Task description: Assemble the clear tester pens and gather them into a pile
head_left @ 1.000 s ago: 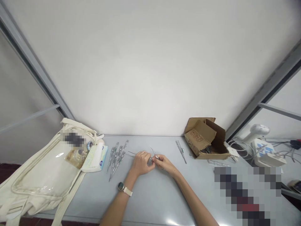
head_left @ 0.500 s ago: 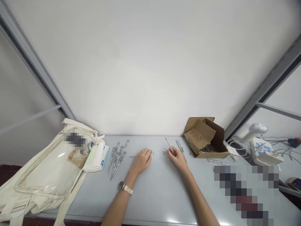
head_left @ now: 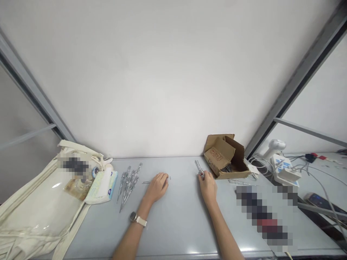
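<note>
My left hand [head_left: 157, 187] rests palm down on the grey table [head_left: 176, 220], fingers curled over a thin metal rod [head_left: 147, 181] that sticks out to its left. A tiny metal part [head_left: 169, 177] lies just beyond its fingertips. My right hand [head_left: 208, 185] lies further right, fingers pinched on the near end of a clear-handled tester screwdriver [head_left: 198, 167] that points away toward the wall. A bunch of several similar clear screwdrivers [head_left: 128, 182] lies left of my left hand. There is a watch [head_left: 134, 217] on my left wrist.
An open cardboard box [head_left: 225, 160] holding more metal parts stands right of my right hand by the wall. A cream tote bag [head_left: 40, 202] and a tissue pack [head_left: 104, 184] fill the left end. Cables and white devices [head_left: 282, 166] crowd the right.
My hands have parted from the middle. The right hand moved right to the screwdriver near the box, while the left stayed on the table with the rod. The camera shifted right.
</note>
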`<act>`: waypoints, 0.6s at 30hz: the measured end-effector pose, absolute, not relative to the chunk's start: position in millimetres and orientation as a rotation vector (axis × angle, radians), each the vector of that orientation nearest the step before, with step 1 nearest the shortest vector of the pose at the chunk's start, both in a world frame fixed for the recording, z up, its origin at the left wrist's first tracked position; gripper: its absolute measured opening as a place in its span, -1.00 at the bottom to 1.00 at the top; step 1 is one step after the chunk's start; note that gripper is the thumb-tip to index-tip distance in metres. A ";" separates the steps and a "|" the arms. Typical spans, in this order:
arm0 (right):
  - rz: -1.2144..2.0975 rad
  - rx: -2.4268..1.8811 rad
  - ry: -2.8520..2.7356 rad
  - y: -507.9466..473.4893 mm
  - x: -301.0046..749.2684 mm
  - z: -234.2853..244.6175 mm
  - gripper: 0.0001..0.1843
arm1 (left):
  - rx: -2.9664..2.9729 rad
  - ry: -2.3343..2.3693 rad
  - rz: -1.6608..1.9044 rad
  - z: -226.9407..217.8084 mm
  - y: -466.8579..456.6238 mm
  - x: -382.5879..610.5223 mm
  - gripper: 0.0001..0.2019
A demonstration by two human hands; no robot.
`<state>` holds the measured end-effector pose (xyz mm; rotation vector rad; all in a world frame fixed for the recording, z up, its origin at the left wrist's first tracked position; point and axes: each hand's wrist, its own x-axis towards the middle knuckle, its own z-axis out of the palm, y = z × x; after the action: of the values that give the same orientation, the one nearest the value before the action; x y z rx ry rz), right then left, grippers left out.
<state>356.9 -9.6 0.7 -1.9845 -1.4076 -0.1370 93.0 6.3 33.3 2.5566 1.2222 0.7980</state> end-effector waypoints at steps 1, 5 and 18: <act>-0.116 -1.995 -1.406 -9.3 356.4 1.0 -0.83 | 2.555 1.221 0.803 33.2 6.4 92.9 -0.83; -0.034 -1.963 -1.519 -4.6 352.7 2.3 -0.79 | 2.550 1.217 0.818 33.4 6.2 92.7 -0.82; -0.032 -1.970 -1.565 -3.8 351.4 -1.8 -0.74 | 2.623 1.250 0.795 32.4 5.5 92.3 -0.81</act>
<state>351.4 -3.8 -1.8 -1.9704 -1.5654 -0.0322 92.3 5.5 32.4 2.6234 1.2499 0.7948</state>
